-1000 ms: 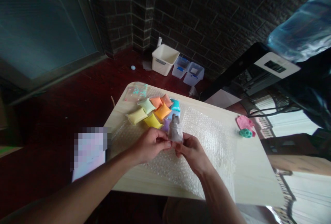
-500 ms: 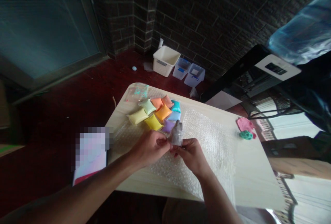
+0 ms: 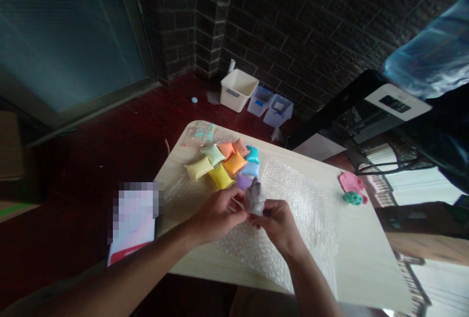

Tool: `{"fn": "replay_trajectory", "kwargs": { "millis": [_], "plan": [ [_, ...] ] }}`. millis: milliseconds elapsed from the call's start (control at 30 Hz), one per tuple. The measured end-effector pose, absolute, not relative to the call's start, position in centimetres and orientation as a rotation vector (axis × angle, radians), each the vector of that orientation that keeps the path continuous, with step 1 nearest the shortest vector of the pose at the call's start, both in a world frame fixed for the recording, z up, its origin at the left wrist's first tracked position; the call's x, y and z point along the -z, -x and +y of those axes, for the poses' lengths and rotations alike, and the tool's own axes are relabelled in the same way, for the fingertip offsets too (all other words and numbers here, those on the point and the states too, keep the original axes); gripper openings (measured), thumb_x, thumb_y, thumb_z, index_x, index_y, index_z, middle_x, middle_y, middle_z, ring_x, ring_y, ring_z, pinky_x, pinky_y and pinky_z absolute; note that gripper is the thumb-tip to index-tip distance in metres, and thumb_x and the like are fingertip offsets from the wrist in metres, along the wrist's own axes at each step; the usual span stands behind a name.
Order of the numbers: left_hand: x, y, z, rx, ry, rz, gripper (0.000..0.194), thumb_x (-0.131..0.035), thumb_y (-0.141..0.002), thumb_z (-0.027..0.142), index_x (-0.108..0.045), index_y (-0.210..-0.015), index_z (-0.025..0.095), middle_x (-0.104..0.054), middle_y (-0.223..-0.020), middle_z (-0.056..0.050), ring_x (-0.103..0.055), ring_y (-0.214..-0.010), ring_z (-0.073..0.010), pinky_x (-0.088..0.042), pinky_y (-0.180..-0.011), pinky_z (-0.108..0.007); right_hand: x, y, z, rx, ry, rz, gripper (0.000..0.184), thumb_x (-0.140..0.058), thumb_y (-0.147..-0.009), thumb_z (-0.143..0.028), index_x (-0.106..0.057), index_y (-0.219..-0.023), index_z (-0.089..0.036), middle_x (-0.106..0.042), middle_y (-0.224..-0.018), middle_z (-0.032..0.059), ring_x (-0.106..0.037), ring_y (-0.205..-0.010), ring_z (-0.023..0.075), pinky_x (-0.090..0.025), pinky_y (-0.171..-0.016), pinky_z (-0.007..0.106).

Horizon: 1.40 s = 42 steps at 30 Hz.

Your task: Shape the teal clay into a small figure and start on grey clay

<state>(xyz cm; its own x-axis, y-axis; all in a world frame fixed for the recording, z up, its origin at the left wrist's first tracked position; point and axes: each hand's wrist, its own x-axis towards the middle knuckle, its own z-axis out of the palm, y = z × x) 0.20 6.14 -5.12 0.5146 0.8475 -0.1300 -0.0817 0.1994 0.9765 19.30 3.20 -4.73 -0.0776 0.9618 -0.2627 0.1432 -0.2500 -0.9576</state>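
A small grey figurine (image 3: 254,199), knobby at its top and paler at its base, is held above the table between both hands. My left hand (image 3: 219,215) is closed, its fingers and thumb pinching the figurine's left side near the base. From the other side, my right hand (image 3: 279,225) grips the lower right part with bent fingers. Just beyond sit a purple packet (image 3: 243,181), a yellow packet (image 3: 221,177), an orange packet (image 3: 235,162) and several other soft coloured packets. Bubble wrap (image 3: 293,200) lies beneath the hands.
The pale wooden table (image 3: 366,258) carries a pink piece (image 3: 351,181) and a green piece (image 3: 353,198) at right. A clear bag (image 3: 194,134) with green writing lies at its far left corner. A screen (image 3: 134,226) stands left. Bins (image 3: 234,99) rest on the floor behind.
The whole view has shifted slightly, so the table appears lower and further right. Both hands still hold the figurine, which looks a little turned; the left fingers have moved up along its side.
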Motion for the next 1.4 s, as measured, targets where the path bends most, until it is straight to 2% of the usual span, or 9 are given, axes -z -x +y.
{"fn": "replay_trajectory", "kwargs": {
  "millis": [100,267,433,567,700,833,1000,1233,1400],
  "plan": [
    [5.3,-0.6,6.0,-0.726,-1.087,0.729,0.017,-0.072,-0.073,0.021,-0.072,-0.089,0.016,-0.077,-0.090,-0.007,-0.072,-0.086,-0.0220,-0.054,-0.079,-0.034,4.4,-18.9,3.2,-1.430,1.409,-1.244,0.032,-0.091,-0.068,-0.040,-0.071,-0.054,-0.018,-0.061,-0.051,-0.0014,-0.047,-0.048,0.0111,-0.039,-0.050,0.025],
    [6.0,-0.9,5.9,-0.696,-0.976,0.710,0.021,-0.079,-0.077,0.032,-0.070,-0.081,0.013,-0.073,-0.076,-0.007,-0.069,-0.073,-0.0197,-0.052,-0.071,-0.034,3.5,-18.5,2.9,-1.482,1.365,-1.330,0.040,-0.083,-0.083,-0.050,-0.079,-0.061,-0.017,-0.071,-0.058,0.0058,-0.061,-0.057,0.0175,-0.048,-0.060,0.029],
    [6.7,-1.0,6.2,-0.760,-0.927,0.691,0.021,-0.079,-0.078,0.032,-0.070,-0.079,0.013,-0.070,-0.069,-0.004,-0.065,-0.064,-0.0166,-0.049,-0.065,-0.031,3.7,-18.5,2.8,-1.501,1.365,-1.388,0.047,-0.075,-0.089,-0.060,-0.081,-0.074,-0.016,-0.076,-0.069,0.0083,-0.066,-0.062,0.0193,-0.054,-0.065,0.031],
    [7.0,-0.6,6.7,-0.783,-1.057,0.798,0.021,-0.074,-0.084,0.032,-0.074,-0.079,0.012,-0.076,-0.076,-0.008,-0.070,-0.070,-0.0207,-0.051,-0.070,-0.033,4.0,-19.0,2.8,-1.494,1.423,-1.438,0.049,-0.070,-0.092,-0.063,-0.079,-0.080,-0.016,-0.073,-0.072,0.0068,-0.066,-0.068,0.0197,-0.053,-0.066,0.031],
    [7.2,-0.1,7.0,-0.778,-1.168,0.907,0.017,-0.074,-0.084,0.028,-0.078,-0.078,0.013,-0.081,-0.084,-0.009,-0.073,-0.081,-0.0248,-0.051,-0.074,-0.032,4.1,-19.7,2.7,-1.407,1.481,-1.481,0.042,-0.079,-0.087,-0.056,-0.077,-0.077,-0.016,-0.066,-0.068,0.0029,-0.057,-0.065,0.0171,-0.044,-0.059,0.027],
    [7.5,-0.2,6.7,-0.757,-1.212,0.875,0.017,-0.070,-0.086,0.027,-0.080,-0.084,0.013,-0.080,-0.085,-0.008,-0.072,-0.083,-0.0250,-0.050,-0.073,-0.031,4.3,-19.6,2.9,-1.413,1.481,-1.367,0.042,-0.083,-0.081,-0.057,-0.083,-0.078,-0.015,-0.069,-0.066,0.0050,-0.058,-0.062,0.0182,-0.044,-0.058,0.029],
    [7.8,-0.6,6.4,-0.717,-1.228,0.918,0.026,-0.064,-0.089,0.030,-0.076,-0.074,0.012,-0.073,-0.069,-0.005,-0.066,-0.068,-0.0192,-0.046,-0.064,-0.028,4.6,-19.2,3.1,-1.388,1.480,-1.251,0.033,-0.093,-0.070,-0.049,-0.085,-0.075,-0.017,-0.071,-0.062,0.0052,-0.055,-0.057,0.0167,-0.042,-0.055,0.028],
    [7.5,-0.3,6.4,-0.635,-1.284,0.890,0.021,-0.061,-0.087,0.025,-0.077,-0.083,0.012,-0.075,-0.078,-0.007,-0.068,-0.069,-0.0201,-0.048,-0.064,-0.029,4.8,-19.1,3.5,-1.397,1.432,-1.200,0.030,-0.096,-0.063,-0.045,-0.081,-0.064,-0.019,-0.071,-0.060,0.0049,-0.062,-0.060,0.0204,-0.050,-0.065,0.034],
    [6.8,0.4,6.7,-0.687,-1.344,0.866,0.012,-0.068,-0.085,0.024,-0.074,-0.082,0.014,-0.073,-0.079,-0.005,-0.065,-0.075,-0.0183,-0.045,-0.066,-0.028,4.6,-19.1,3.5,-1.368,1.507,-1.200,0.042,-0.098,-0.060,-0.042,-0.066,-0.050,-0.017,-0.051,-0.048,-0.0029,-0.035,-0.049,0.0102,-0.027,-0.050,0.026]
  ]
}}
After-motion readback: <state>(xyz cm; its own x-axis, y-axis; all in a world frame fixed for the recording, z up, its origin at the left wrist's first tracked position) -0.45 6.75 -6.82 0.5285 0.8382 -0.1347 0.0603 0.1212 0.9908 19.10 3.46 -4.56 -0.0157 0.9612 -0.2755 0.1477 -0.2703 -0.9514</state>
